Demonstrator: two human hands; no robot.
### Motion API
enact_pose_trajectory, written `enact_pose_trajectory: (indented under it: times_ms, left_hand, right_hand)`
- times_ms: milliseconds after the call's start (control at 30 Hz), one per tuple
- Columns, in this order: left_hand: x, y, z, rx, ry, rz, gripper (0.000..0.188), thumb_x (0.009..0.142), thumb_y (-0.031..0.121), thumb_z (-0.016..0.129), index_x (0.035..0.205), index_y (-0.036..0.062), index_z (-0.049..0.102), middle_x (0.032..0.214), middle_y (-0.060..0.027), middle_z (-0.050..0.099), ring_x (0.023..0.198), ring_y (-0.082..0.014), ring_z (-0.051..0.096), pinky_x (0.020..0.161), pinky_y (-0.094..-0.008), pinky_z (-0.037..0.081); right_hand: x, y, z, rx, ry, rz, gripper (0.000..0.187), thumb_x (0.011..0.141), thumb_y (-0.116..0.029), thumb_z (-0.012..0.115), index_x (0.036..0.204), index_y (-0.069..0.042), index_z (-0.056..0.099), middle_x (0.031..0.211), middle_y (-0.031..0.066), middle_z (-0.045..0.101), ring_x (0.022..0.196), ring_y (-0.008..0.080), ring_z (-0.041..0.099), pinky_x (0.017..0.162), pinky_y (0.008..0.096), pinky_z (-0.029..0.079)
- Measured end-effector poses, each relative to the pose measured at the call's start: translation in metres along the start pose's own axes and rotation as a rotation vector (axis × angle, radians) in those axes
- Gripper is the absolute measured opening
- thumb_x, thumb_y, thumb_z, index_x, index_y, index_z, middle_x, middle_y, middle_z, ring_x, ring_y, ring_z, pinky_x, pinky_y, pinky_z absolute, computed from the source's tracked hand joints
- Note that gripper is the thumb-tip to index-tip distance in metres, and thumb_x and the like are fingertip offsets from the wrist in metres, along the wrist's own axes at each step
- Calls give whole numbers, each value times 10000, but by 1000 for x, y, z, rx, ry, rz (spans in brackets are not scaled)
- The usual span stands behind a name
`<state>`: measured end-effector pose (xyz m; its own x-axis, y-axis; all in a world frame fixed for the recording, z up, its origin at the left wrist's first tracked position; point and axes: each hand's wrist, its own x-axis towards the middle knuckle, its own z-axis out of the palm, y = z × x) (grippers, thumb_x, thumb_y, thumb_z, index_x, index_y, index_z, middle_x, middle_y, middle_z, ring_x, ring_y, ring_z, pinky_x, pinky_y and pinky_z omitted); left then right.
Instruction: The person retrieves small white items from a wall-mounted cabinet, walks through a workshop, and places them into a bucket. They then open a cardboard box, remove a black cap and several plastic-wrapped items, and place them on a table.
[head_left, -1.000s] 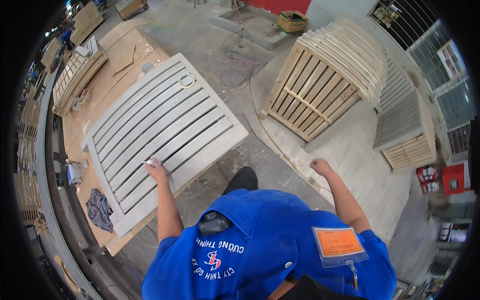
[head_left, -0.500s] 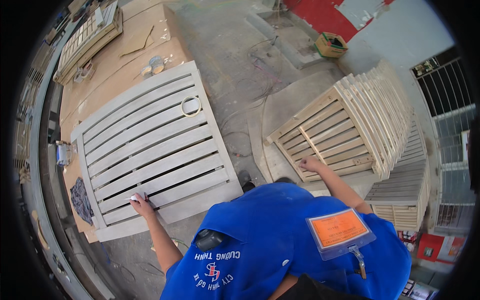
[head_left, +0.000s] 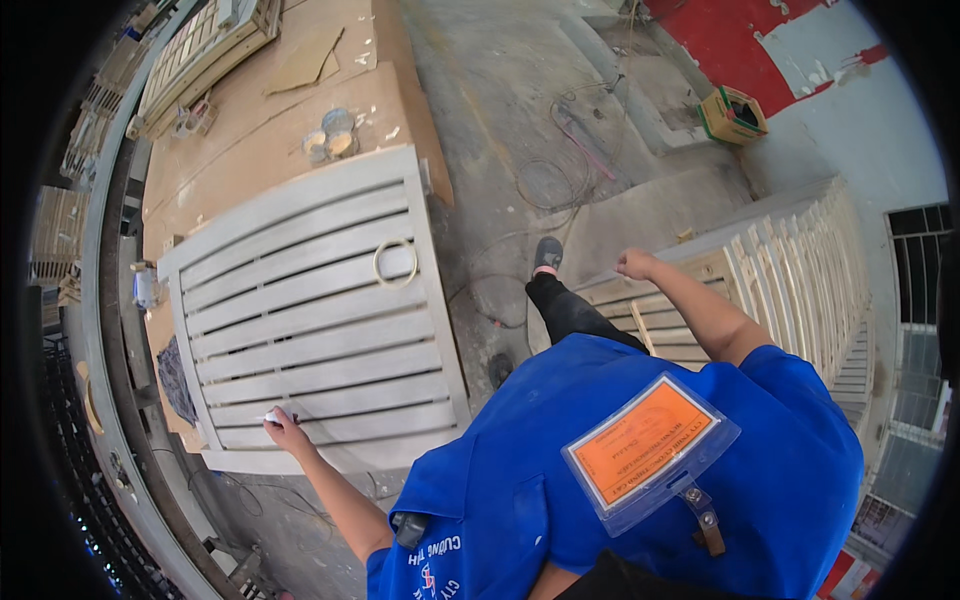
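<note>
Over the lower left part of a pale grey slatted wooden panel (head_left: 320, 310), my left hand (head_left: 288, 432) is closed round a small white object (head_left: 272, 416). Most of that object is hidden by the fingers, and its kind does not show clearly. My right hand (head_left: 636, 264) is raised with curled fingers, apart from the left one, and nothing shows in it. Below and beside it stands a row of unpainted slatted wooden panels (head_left: 770, 270). A cream-coloured ring like a tape roll (head_left: 395, 263) lies on the grey panel's right side.
The panel rests on a cardboard-covered table (head_left: 260, 140) with open cans (head_left: 338, 122), a dark cloth (head_left: 176, 382) and more slatted panels (head_left: 205, 60). Hoses or cables (head_left: 555, 190) cross the floor. A box (head_left: 733, 115) stands by the wall. My foot (head_left: 548, 255) is stepping between table and stack.
My body and view have turned, and a foot has come forward on the floor. My right hand has risen away from the wooden panels. The left hand still grips the white object.
</note>
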<state>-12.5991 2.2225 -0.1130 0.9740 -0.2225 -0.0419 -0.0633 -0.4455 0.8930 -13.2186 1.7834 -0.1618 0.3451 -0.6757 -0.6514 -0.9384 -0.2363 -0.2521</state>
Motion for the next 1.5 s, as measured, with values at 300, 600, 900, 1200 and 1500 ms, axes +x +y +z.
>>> enact_pose_trajectory:
  times_ms: [300,600,900,1200,1500]
  left_hand:
    - [-27,219,285,-155,-118,90,322,867,250,561,1049,2,465,941,-111,546,787,-168,566,596,-269,485]
    - [-63,393,613,-218,-936,293,124,874,148,532,971,77,498,875,-33,565,791,-119,543,624,-233,466]
    - [-124,466,914,-64,-1450,358,71,834,84,568,896,72,537,789,15,528,714,-72,507,619,-228,456]
    - [-187,529,1111,185,-1660,322,159,842,178,570,903,33,593,747,-1,558,687,-77,517,640,-245,461]
    - [-300,542,1205,335,-1665,253,183,862,197,544,941,39,592,826,-40,596,742,-113,555,668,-252,456]
  right_hand:
    - [149,117,-64,14,-54,-23,374,767,-358,594,937,-29,649,853,155,650,797,313,615,729,418,469]
    - [181,182,-197,592,196,81,419,807,-406,558,892,-5,642,791,164,636,703,268,613,647,383,485]
    - [212,324,-249,1201,274,607,504,830,-489,506,1059,-43,561,769,139,608,562,193,572,465,314,446]
    - [194,435,-284,1606,353,966,618,810,-503,535,1131,20,463,882,216,595,598,242,578,468,334,447]
    - [267,659,-378,1913,714,884,688,781,-536,565,1175,16,450,1051,230,547,852,285,579,709,365,494]
